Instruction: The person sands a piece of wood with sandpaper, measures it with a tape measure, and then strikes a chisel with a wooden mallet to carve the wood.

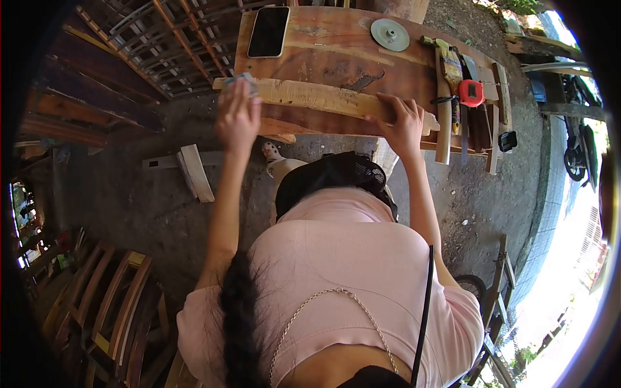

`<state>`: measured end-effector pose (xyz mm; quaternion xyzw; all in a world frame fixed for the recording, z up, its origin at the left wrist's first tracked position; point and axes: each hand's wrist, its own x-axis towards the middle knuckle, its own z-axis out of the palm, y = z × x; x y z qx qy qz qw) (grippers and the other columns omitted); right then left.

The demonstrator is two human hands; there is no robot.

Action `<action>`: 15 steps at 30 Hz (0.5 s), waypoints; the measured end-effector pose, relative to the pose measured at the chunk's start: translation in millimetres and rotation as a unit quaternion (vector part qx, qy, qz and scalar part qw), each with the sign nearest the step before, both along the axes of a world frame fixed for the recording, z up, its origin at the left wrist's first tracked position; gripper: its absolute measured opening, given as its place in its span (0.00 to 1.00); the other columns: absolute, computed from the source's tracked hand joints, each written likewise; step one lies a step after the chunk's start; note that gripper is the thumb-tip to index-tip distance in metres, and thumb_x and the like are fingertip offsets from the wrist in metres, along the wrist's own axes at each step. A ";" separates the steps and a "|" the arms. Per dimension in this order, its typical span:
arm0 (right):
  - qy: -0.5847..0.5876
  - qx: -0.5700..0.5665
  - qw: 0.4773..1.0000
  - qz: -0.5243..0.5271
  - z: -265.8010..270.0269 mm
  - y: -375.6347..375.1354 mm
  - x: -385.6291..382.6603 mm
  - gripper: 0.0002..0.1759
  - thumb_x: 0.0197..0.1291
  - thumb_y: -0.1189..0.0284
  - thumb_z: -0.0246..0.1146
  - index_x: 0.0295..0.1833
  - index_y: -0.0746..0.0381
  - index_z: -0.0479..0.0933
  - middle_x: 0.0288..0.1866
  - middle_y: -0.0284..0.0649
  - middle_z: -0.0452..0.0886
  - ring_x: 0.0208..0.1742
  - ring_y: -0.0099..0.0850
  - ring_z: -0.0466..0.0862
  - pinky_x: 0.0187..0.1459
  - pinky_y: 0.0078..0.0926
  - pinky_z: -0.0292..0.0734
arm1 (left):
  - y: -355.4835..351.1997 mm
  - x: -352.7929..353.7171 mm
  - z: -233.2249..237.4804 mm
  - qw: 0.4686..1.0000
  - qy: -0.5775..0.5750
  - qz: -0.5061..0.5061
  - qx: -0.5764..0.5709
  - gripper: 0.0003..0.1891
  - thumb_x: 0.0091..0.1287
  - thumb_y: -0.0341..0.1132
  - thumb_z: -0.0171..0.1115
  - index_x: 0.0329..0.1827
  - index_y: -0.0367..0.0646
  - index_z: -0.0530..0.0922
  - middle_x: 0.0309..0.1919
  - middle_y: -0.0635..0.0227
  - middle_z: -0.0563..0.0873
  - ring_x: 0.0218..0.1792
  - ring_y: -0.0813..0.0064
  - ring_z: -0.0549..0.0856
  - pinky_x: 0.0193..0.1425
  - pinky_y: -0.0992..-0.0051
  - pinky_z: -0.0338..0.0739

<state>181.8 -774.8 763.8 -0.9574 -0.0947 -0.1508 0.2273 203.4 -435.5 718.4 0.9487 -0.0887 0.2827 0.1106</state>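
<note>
Our left hand (pixel 238 119) is closed on a grey sanding pad (pixel 244 80), pressing it onto the plank (pixel 323 97) at the end under its fingertips; a phone (pixel 268 31) lies beyond it; our right hand (pixel 404 123) rests spread flat on the plank's other end; a tape measure (pixel 471 92) sits just right of it.

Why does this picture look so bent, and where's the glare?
Head view: a fisheye lens bows the edges; sunlight blows out the lower right; the left hand on a small grey block, right hand and pale wooden plank are sharp and sunlit; wooden frames at lower left are shaded.
</note>
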 end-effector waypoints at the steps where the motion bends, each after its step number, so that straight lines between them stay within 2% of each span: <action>1: 0.000 0.001 1.000 -0.002 -0.7 -0.3 -0.1 0.27 0.46 0.51 0.72 0.49 0.55 0.81 0.43 0.33 0.85 0.47 0.34 0.78 0.57 0.35 0.64 | 13.0 2.7 5.1 1.000 -0.010 0.025 -0.008 0.23 0.73 0.47 0.50 0.61 0.41 0.77 0.61 0.63 0.80 0.62 0.60 0.79 0.68 0.60 0.71; 3: -0.011 -0.004 1.000 -0.007 -3.6 0.9 -1.1 0.27 0.46 0.51 0.72 0.49 0.55 0.81 0.43 0.33 0.85 0.48 0.34 0.79 0.57 0.35 0.64 | -11.7 2.3 -6.6 0.995 -0.052 0.050 -0.064 0.22 0.73 0.45 0.48 0.60 0.40 0.78 0.59 0.60 0.81 0.60 0.55 0.80 0.68 0.61 0.71; 4: -0.012 -0.004 1.000 -0.008 -4.3 1.6 -0.7 0.27 0.46 0.51 0.72 0.49 0.55 0.81 0.43 0.33 0.85 0.48 0.34 0.79 0.57 0.35 0.64 | -43.6 -1.9 -0.7 0.987 -0.004 0.024 -0.157 0.21 0.72 0.43 0.49 0.59 0.38 0.79 0.57 0.55 0.82 0.59 0.52 0.80 0.68 0.61 0.71; 5: -0.013 -0.003 1.000 -0.006 -4.3 1.2 0.4 0.27 0.46 0.51 0.72 0.49 0.55 0.81 0.43 0.33 0.85 0.48 0.34 0.79 0.57 0.35 0.64 | -74.2 -0.9 -4.2 0.989 -0.045 -0.049 -0.133 0.21 0.71 0.42 0.50 0.58 0.37 0.79 0.56 0.53 0.82 0.59 0.54 0.80 0.67 0.61 0.71; 6: -0.011 -0.004 1.000 -0.005 -4.6 0.4 -0.8 0.27 0.46 0.51 0.72 0.49 0.55 0.81 0.43 0.33 0.85 0.48 0.34 0.79 0.57 0.35 0.64 | -106.7 -7.6 -0.6 0.978 -0.025 -0.138 -0.154 0.21 0.70 0.43 0.52 0.56 0.37 0.80 0.55 0.53 0.83 0.58 0.57 0.81 0.66 0.62 0.72; 8: -0.004 -0.002 1.000 -0.004 -4.7 0.8 -2.4 0.27 0.46 0.51 0.72 0.49 0.55 0.81 0.43 0.33 0.85 0.48 0.34 0.79 0.57 0.35 0.64 | -150.7 -20.5 7.7 0.973 -0.017 -0.200 -0.111 0.21 0.70 0.46 0.53 0.54 0.38 0.82 0.54 0.55 0.84 0.58 0.59 0.81 0.65 0.63 0.74; 9: 0.000 0.003 1.000 -0.003 -3.7 0.1 -0.6 0.27 0.46 0.51 0.72 0.49 0.55 0.81 0.43 0.33 0.85 0.48 0.33 0.79 0.57 0.35 0.64 | -146.4 -18.8 7.1 0.974 -0.018 -0.197 -0.114 0.21 0.70 0.46 0.53 0.54 0.38 0.82 0.54 0.55 0.84 0.58 0.59 0.81 0.65 0.63 0.74; 11: -0.006 -0.005 1.000 0.000 -3.1 -1.4 0.9 0.27 0.46 0.51 0.72 0.49 0.55 0.81 0.43 0.33 0.85 0.48 0.33 0.79 0.57 0.35 0.64 | -114.4 -11.8 5.7 0.980 0.020 -0.189 -0.067 0.21 0.70 0.46 0.54 0.60 0.43 0.79 0.56 0.63 0.83 0.59 0.62 0.82 0.63 0.64 0.75; 12: -0.009 -0.009 1.000 0.001 -3.4 -1.1 0.2 0.27 0.46 0.51 0.72 0.49 0.54 0.81 0.43 0.33 0.85 0.48 0.33 0.79 0.57 0.36 0.65 | -88.3 -12.8 11.8 0.984 0.060 -0.142 -0.086 0.24 0.70 0.51 0.54 0.59 0.43 0.79 0.57 0.60 0.82 0.60 0.61 0.80 0.62 0.62 0.76; 13: -0.010 -0.006 1.000 0.000 -2.8 -1.0 0.8 0.27 0.46 0.51 0.72 0.49 0.54 0.81 0.43 0.33 0.85 0.48 0.33 0.79 0.57 0.36 0.65 | -53.4 -8.3 2.2 0.995 0.037 -0.075 -0.053 0.26 0.71 0.52 0.52 0.64 0.45 0.75 0.62 0.61 0.79 0.61 0.61 0.79 0.62 0.62 0.77; 14: -0.006 -0.004 1.000 0.001 -2.2 -1.1 0.6 0.26 0.47 0.51 0.72 0.49 0.54 0.81 0.43 0.33 0.85 0.48 0.33 0.79 0.57 0.36 0.65 | -15.2 -7.5 0.6 0.993 0.093 -0.013 -0.067 0.26 0.72 0.52 0.50 0.66 0.46 0.73 0.66 0.61 0.75 0.63 0.59 0.77 0.62 0.63 0.77; 15: -0.002 -0.001 1.000 -0.001 -2.4 -0.6 -0.5 0.26 0.47 0.51 0.72 0.49 0.54 0.81 0.43 0.33 0.85 0.48 0.33 0.79 0.57 0.36 0.65 | 15.9 -5.6 3.7 0.998 0.043 0.042 -0.018 0.26 0.73 0.51 0.48 0.66 0.44 0.73 0.65 0.60 0.75 0.64 0.57 0.76 0.62 0.63 0.77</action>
